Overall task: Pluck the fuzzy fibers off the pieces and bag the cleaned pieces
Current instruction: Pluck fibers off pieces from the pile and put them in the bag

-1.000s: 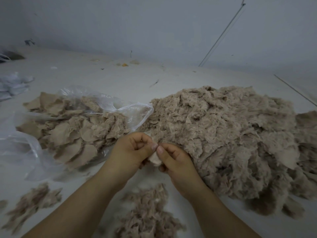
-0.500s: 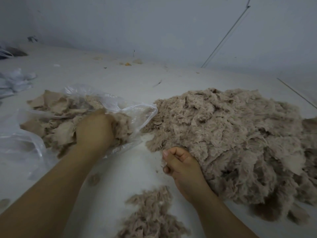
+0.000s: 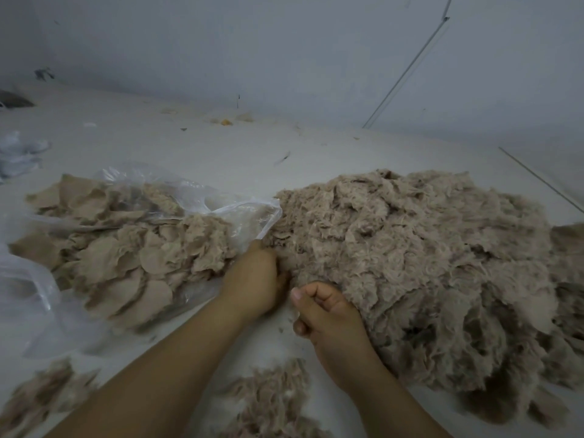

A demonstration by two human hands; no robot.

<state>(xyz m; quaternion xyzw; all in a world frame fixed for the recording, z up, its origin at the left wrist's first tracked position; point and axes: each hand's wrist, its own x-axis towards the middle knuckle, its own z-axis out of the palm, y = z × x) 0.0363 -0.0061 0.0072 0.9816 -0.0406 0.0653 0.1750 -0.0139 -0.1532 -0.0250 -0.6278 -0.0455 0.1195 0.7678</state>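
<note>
A big heap of fuzzy beige pieces [image 3: 426, 263] fills the right half of the white surface. To its left lies a clear plastic bag [image 3: 243, 213], mouth toward the heap, holding smooth cleaned pieces [image 3: 126, 263]. My left hand [image 3: 252, 279] is at the heap's near-left edge, just below the bag's mouth, with its fingertips buried in the fuzz. My right hand [image 3: 328, 314] rests beside it against the heap, curled into a fist with the thumb on top; nothing shows in it. A small mound of plucked fibers [image 3: 271, 403] lies between my forearms.
Another tuft of fibers [image 3: 38, 396] lies at the front left. A second clear bag [image 3: 28, 289] sits at the left edge, white crumpled plastic [image 3: 19, 153] farther back. A thin rod [image 3: 407, 71] leans on the wall behind. Small scraps [image 3: 226, 122] lie by the wall.
My hands parted from the piece they held together. The left hand went into the bag, then swung back right to the heap's edge. The right hand stayed curled by the heap.
</note>
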